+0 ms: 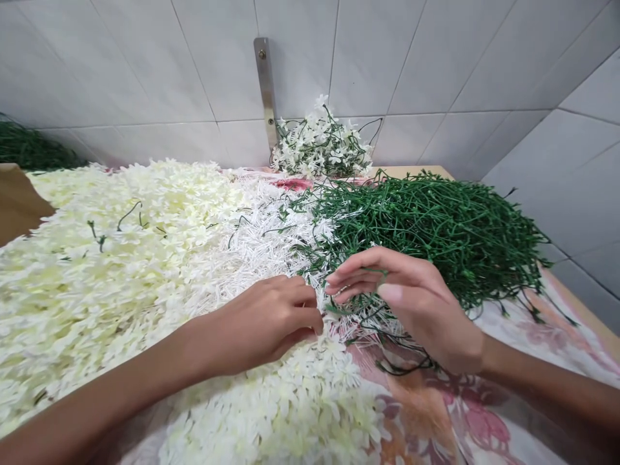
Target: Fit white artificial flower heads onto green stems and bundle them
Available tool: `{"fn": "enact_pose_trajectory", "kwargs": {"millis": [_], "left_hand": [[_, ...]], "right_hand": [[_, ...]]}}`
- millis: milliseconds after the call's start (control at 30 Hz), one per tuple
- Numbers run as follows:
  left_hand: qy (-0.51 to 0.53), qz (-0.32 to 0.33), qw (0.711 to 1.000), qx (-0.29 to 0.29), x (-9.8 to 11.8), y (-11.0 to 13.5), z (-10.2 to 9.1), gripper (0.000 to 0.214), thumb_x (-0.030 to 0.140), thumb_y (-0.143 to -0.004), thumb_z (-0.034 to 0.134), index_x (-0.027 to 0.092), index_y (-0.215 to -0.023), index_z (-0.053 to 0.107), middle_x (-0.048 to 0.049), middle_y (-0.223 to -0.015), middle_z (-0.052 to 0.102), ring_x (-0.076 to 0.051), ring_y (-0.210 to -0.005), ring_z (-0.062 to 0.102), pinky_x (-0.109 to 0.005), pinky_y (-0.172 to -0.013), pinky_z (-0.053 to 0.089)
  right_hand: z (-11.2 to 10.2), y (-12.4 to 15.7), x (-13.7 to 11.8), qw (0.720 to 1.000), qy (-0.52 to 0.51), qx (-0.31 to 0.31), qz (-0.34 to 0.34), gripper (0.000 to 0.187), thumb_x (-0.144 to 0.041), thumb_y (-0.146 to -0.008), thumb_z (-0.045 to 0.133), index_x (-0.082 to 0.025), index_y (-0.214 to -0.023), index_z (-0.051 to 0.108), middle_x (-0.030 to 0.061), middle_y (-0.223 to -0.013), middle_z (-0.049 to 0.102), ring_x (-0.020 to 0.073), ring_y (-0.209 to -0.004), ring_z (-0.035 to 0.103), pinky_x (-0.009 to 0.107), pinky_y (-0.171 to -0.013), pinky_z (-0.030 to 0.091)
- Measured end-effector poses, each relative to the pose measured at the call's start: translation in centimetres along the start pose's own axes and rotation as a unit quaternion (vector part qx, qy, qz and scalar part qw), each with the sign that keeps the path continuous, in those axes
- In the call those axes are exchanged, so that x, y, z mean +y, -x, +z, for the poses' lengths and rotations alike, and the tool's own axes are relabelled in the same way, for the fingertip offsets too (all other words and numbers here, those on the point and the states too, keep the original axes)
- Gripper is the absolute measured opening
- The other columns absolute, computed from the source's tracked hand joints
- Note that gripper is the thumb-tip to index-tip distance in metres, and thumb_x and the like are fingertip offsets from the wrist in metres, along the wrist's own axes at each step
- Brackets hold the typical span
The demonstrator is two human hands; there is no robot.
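My left hand (268,323) lies on a heap of cream-white artificial flowers (121,258), its fingers curled and pinched on a small white piece at the heap's edge. My right hand (407,300) is just to its right, fingers pressed together around a thin green plastic stem (375,271) that comes from the pile of green stems (436,226). The fingertips of both hands nearly meet over white spiky flower parts (271,239). What exactly the left fingers pinch is too small to name.
A bunch of finished stems with white flowers (320,142) leans against the tiled wall (436,64) beside a metal bracket (264,84). A floral cloth (436,420) covers the table. More green stems (29,148) lie far left. A brown surface (17,200) shows at left.
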State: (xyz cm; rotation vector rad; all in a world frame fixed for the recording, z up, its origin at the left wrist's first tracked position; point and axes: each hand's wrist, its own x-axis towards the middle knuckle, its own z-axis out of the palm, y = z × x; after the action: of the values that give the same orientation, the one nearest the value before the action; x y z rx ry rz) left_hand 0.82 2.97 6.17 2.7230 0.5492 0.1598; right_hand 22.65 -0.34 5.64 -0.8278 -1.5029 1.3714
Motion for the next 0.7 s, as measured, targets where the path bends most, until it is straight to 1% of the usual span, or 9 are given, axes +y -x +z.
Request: {"fn": "enact_pose_trajectory", "kwargs": {"millis": [67, 100, 200, 267, 333, 400, 500, 567, 700], "left_hand": [[0.044, -0.012, 0.999, -0.003, 0.1, 0.1, -0.6, 0.017, 0.019, -0.093, 0.043, 0.016, -0.082, 0.057, -0.0038, -0.082, 0.056, -0.015, -0.079, 0.05, -0.026, -0.07, 0.039], [0.068, -0.018, 0.998, -0.004, 0.1, 0.2, -0.8, 0.018, 0.021, -0.094, 0.042, 0.016, -0.082, 0.055, -0.0034, -0.081, 0.055, -0.014, -0.079, 0.05, -0.026, -0.07, 0.039], [0.122, -0.041, 0.992, -0.004, 0.1, 0.4, -1.4, 0.019, 0.023, -0.095, 0.04, 0.016, -0.082, 0.052, -0.0016, -0.079, 0.054, -0.012, -0.076, 0.05, -0.024, -0.07, 0.04], [0.143, -0.058, 0.988, -0.003, -0.1, 0.4, -1.5, 0.018, 0.023, -0.095, 0.041, 0.016, -0.083, 0.053, -0.001, -0.079, 0.056, -0.011, -0.074, 0.052, -0.023, -0.069, 0.041], [0.163, -0.067, 0.984, -0.001, -0.4, 0.4, -1.4, 0.016, 0.024, -0.093, 0.045, 0.016, -0.084, 0.056, -0.0011, -0.081, 0.06, -0.011, -0.074, 0.055, -0.023, -0.07, 0.042], [0.188, -0.07, 0.98, 0.009, -0.6, 0.4, -1.4, 0.011, 0.022, -0.09, 0.05, 0.016, -0.084, 0.057, -0.0017, -0.085, 0.064, -0.011, -0.077, 0.058, -0.024, -0.073, 0.044], [0.224, -0.074, 0.971, 0.029, -0.9, 0.6, -1.5, 0.007, 0.02, -0.087, 0.055, 0.016, -0.083, 0.06, -0.0025, -0.089, 0.068, -0.012, -0.08, 0.062, -0.024, -0.075, 0.047], [0.238, -0.08, 0.967, 0.035, -1.0, 0.7, -1.7, 0.009, 0.022, -0.088, 0.056, 0.016, -0.084, 0.061, -0.0027, -0.087, 0.069, -0.011, -0.078, 0.063, -0.022, -0.071, 0.048], [0.269, -0.096, 0.957, 0.045, -1.2, 0.8, -1.9, 0.011, 0.024, -0.09, 0.053, 0.015, -0.087, 0.06, -0.0026, -0.084, 0.068, -0.01, -0.075, 0.062, -0.02, -0.067, 0.047]], "right_hand": [[-0.1, -0.2, -0.2, 0.999, -0.034, 0.008, 0.003, 0.035, -0.046, -0.09, 0.047, -0.016, -0.094, 0.064, 0.01, -0.094, 0.067, 0.0214, -0.084, 0.066, 0.038, -0.075, 0.056], [-0.1, -0.3, -0.3, 0.999, -0.037, 0.022, 0.006, 0.036, -0.047, -0.09, 0.047, -0.015, -0.09, 0.064, 0.0095, -0.089, 0.067, 0.0203, -0.08, 0.066, 0.036, -0.072, 0.057], [0.0, -0.6, -0.2, 0.998, -0.026, 0.062, 0.016, 0.019, -0.032, -0.09, 0.054, -0.015, -0.084, 0.061, 0.0055, -0.08, 0.067, 0.0146, -0.068, 0.067, 0.029, -0.064, 0.057], [0.1, -0.8, -0.1, 0.997, -0.024, 0.061, 0.033, 0.012, -0.025, -0.09, 0.053, -0.016, -0.095, 0.058, 0.0042, -0.081, 0.067, 0.0135, -0.067, 0.067, 0.027, -0.064, 0.057], [0.2, -0.8, -0.1, 0.997, -0.026, 0.047, 0.052, 0.021, -0.026, -0.093, 0.048, -0.018, -0.112, 0.05, 0.0043, -0.086, 0.066, 0.0138, -0.068, 0.069, 0.028, -0.063, 0.056], [0.3, -0.8, -0.1, 0.997, -0.014, 0.036, 0.07, 0.025, -0.027, -0.095, 0.044, -0.018, -0.118, 0.045, 0.0051, -0.089, 0.065, 0.0133, -0.07, 0.068, 0.027, -0.064, 0.056], [0.4, -0.8, -0.3, 0.997, 0.009, 0.022, 0.078, 0.015, -0.027, -0.095, 0.042, -0.016, -0.102, 0.049, 0.0059, -0.088, 0.064, 0.0127, -0.071, 0.066, 0.027, -0.066, 0.054], [0.4, -0.8, -0.4, 0.997, 0.019, 0.023, 0.07, 0.011, -0.025, -0.094, 0.043, -0.016, -0.092, 0.05, 0.0033, -0.081, 0.061, 0.0113, -0.068, 0.062, 0.026, -0.064, 0.051], [0.2, -0.8, -0.1, 0.997, 0.009, 0.012, 0.075, 0.01, -0.02, -0.094, 0.041, -0.017, -0.088, 0.048, -0.001, -0.073, 0.055, 0.0083, -0.062, 0.055, 0.022, -0.062, 0.046]]}}
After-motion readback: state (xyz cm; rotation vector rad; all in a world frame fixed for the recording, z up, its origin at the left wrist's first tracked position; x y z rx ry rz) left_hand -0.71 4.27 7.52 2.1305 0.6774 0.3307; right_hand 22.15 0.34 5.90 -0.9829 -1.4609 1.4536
